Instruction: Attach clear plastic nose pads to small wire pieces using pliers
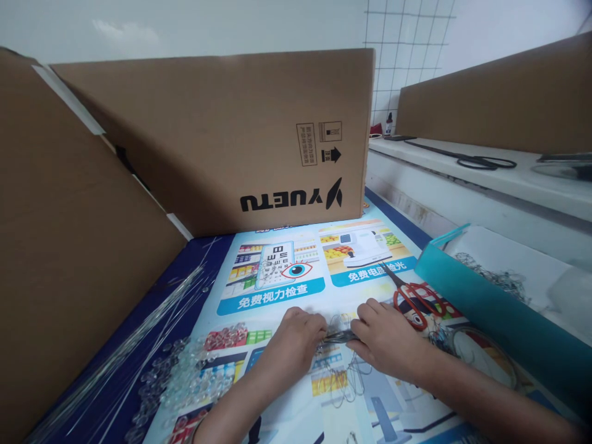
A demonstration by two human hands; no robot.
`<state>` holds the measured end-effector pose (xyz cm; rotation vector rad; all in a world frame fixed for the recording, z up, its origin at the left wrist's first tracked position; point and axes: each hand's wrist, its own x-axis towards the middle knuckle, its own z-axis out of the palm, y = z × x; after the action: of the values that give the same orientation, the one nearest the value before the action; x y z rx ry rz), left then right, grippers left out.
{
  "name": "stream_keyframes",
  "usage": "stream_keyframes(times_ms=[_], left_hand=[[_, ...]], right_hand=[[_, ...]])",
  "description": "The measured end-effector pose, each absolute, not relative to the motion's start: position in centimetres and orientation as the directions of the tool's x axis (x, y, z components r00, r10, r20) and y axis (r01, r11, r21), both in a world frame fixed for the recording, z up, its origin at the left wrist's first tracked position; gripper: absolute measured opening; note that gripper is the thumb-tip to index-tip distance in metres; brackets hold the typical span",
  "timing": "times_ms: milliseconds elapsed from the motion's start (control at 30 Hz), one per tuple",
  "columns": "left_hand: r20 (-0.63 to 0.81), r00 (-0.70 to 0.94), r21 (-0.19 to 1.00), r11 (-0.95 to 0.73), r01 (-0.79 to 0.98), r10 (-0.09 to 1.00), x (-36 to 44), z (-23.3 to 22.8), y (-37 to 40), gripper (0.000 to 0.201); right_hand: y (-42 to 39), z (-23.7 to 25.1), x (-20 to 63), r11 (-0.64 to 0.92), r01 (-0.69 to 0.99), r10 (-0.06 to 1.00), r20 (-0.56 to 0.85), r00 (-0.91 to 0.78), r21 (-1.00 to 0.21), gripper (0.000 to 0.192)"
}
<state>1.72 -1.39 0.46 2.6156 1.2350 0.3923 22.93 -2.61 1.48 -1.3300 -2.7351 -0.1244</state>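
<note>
My left hand and my right hand are close together over the printed sheet, both with fingers closed. Between them stretches a narrow, dark grey bundle of thin wire, its ends hidden in my fingers. Fine wire loops hang or lie just below it. Scissors with red handles lie beyond my right hand, blades pointing away. Clear beads are spread left of my left forearm, beside a few pinkish ones.
Long straight wires lie along the left on blue cloth. A cardboard panel stands at the back. At right, a teal box holds tangled wire. Black-handled scissors rest on a white ledge.
</note>
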Motion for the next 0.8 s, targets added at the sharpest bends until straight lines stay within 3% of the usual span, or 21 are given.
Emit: stream_keyframes(times_ms=[200,633,800], left_hand=[[0.138,0.63,0.256,-0.642,0.722,0.764,1.75,0.61,-1.46,0.021],[0.112,0.651,0.278,-0.653,0.704,0.75,1.69,0.46,-1.27,0.023],[0.135,0.646,0.271,-0.655,0.705,0.752,1.6,0.49,-1.27,0.023]], right_hand=[[-2.55,1.28,22.96,0.617,0.787,0.781,0.113,-0.615,0.02,0.025],[-2.29,0.74,23.05,0.613,0.79,0.783,0.127,-0.609,0.013,0.026],[-2.19,1.43,23.82,0.672,0.741,0.734,0.138,-0.666,0.001,0.026]])
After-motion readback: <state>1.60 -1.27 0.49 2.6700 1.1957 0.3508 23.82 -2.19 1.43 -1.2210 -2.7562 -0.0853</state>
